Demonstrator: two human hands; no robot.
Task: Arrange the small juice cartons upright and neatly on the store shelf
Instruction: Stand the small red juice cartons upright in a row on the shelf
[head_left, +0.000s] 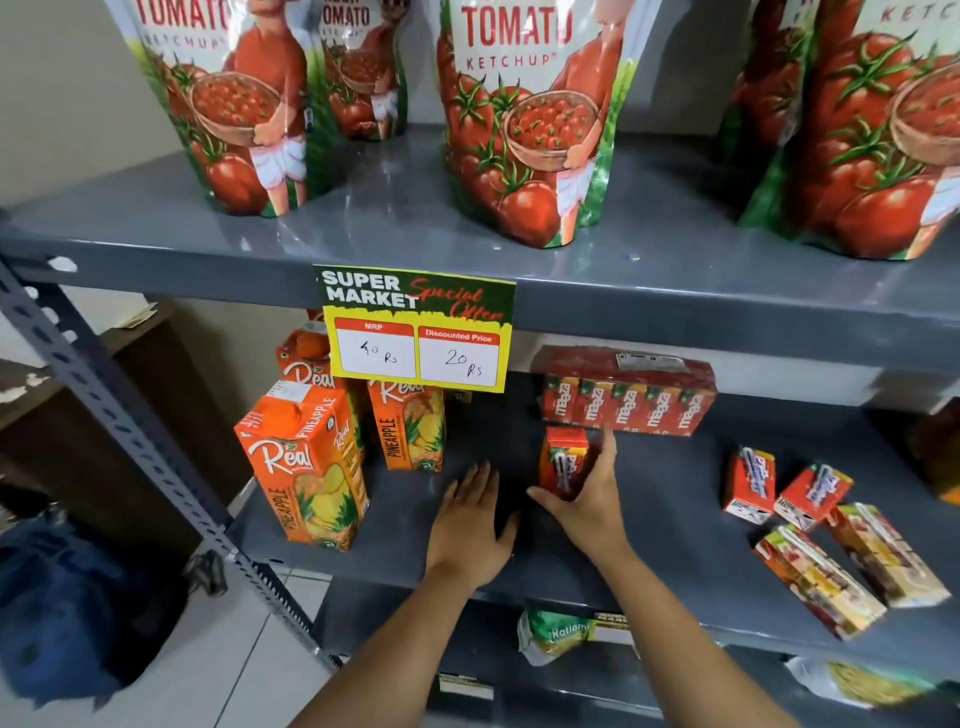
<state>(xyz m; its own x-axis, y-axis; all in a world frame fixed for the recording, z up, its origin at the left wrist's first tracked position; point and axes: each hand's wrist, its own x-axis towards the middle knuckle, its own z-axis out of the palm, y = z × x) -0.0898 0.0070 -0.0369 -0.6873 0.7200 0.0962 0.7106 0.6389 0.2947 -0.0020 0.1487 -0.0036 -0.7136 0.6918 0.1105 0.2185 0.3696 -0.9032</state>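
A: Landmark is the yellow price card (415, 328) hanging off the upper shelf's edge. Well left of it and lower, a tall pineapple carton (306, 467) stands upright at the front of the middle shelf (670, 551). Two more tall ones sit directly under the card.

B: And the hands?

A: Left hand (475, 525) below the card, a little right of centre. Palm down, fingers spread flat on the shelf, holding nothing. Right hand (587, 499) next, below and right of the card. Its fingers are wrapped round one small juice carton (563, 460), which stands upright, thumb on the near side, the rest behind.

B: Further right?

A: Shrink-wrapped pack of small cartons (626, 392) at the back, right of the card and just behind the held one. Then, far right of the card and lower, four loose small cartons (821, 540): two red ones tipped over, two paler ones lying flat near the shelf's front edge.

B: Step in hand, then?

A: My reading: setting the first single carton upright in front of the wrapped pack. Four remain, so early in the job.

B: Next move?

A: Likely release it squarely, then reach right for the nearest tipped red carton. It calls for a turn to vertical and placing flush beside the first.
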